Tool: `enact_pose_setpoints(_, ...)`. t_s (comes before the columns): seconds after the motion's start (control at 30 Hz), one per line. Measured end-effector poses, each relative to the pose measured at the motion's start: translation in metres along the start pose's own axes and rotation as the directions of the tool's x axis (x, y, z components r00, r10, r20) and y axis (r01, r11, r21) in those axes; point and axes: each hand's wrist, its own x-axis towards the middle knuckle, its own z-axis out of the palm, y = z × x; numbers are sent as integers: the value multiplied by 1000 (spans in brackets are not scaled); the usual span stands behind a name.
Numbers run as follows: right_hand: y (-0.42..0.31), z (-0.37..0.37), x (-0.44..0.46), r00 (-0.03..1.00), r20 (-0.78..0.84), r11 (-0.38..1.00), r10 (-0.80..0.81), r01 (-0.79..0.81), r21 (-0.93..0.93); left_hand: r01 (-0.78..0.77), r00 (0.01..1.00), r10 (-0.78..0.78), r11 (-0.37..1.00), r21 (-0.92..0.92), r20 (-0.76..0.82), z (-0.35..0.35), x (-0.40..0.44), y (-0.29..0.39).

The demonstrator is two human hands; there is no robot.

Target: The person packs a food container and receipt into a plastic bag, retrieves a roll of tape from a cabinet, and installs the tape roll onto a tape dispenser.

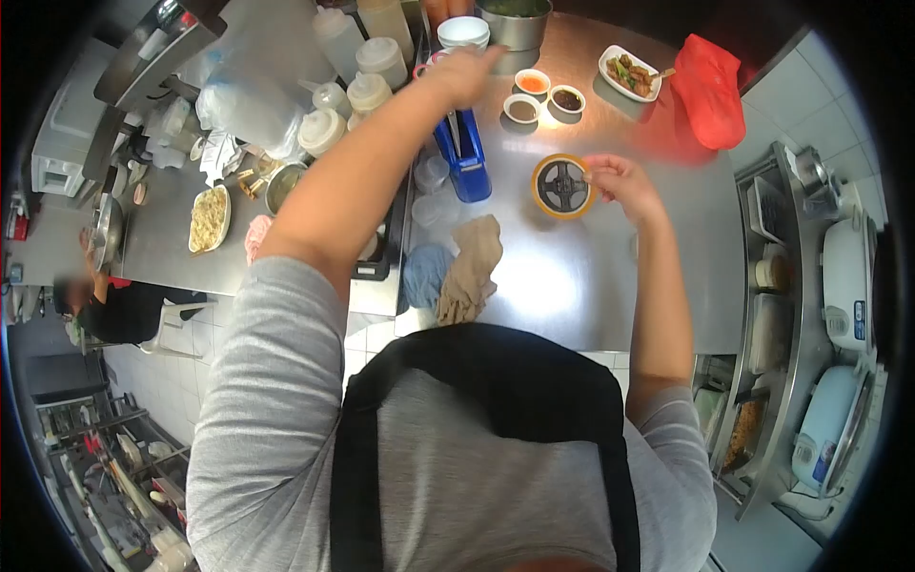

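Observation:
My right hand (624, 188) grips the edge of a tape roll (537, 189) with a yellow rim and a black spoked hub, held above the steel counter. Stretched across to the back, my left hand (464, 78) is near a stack of white bowls (463, 34). One digit of it points right; the other fingers are hidden, so what it holds, if anything, does not show. Below that hand stands a blue tape dispenser (472, 172), partly covered by my forearm. Pink loops (437, 57) show beside my left wrist.
Three sauce cups (533, 82), a dish of food (630, 74) and a red plastic bag (709, 91) sit toward the back. Cloths (471, 262) lie at the front left, squeeze bottles (336, 36) behind. A shelf rack (762, 315) stands right; another person (124, 310) is far left.

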Motion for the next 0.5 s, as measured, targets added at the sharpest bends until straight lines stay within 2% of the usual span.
enact_pose_setpoints(0.03, -2, 3, -1, 998, -46, 998, -44, 42, -37, 78, 997, -74, 988, 135, -32, -2, 6, -17)
enact_pose_setpoints(0.07, -3, 6, -3, 992, -91, 994, -88, 81, -77, 80, 997, -75, 958, 275, -28, 5, 12, -33)
enact_pose_setpoints(0.17, 0, 18, 1, 930, -231, 904, -287, 184, -386, 71, 984, -120, 943, 324, 133, 14, 19, -55)
enact_pose_setpoints(0.2, -25, 32, -12, 906, -273, 843, -323, 144, -518, 91, 982, -131, 959, 269, 136, 17, 23, -59)
enact_pose_setpoints(0.3, -60, 54, -10, 873, -233, 725, -428, 177, -666, 21, 996, -29, 995, 98, 82, 21, 28, -76)
enact_pose_setpoints(0.33, -62, 62, 1, 854, -208, 720, -477, 245, -649, -75, 990, 81, 996, -57, 116, 12, 33, -80)
enact_pose_setpoints(0.37, -68, 71, 10, 862, -183, 716, -473, 254, -650, -48, 992, 55, 997, -58, 116, 8, 34, -80)
enact_pose_setpoints(0.43, -93, 100, 25, 871, -135, 704, -473, 282, -652, -139, 990, 138, 990, 17, 31, -6, 38, -77)
enact_pose_setpoints(0.5, -101, 122, 54, 869, -53, 626, -492, 311, -716, -197, 972, 204, 978, 68, -116, -20, 36, -69)
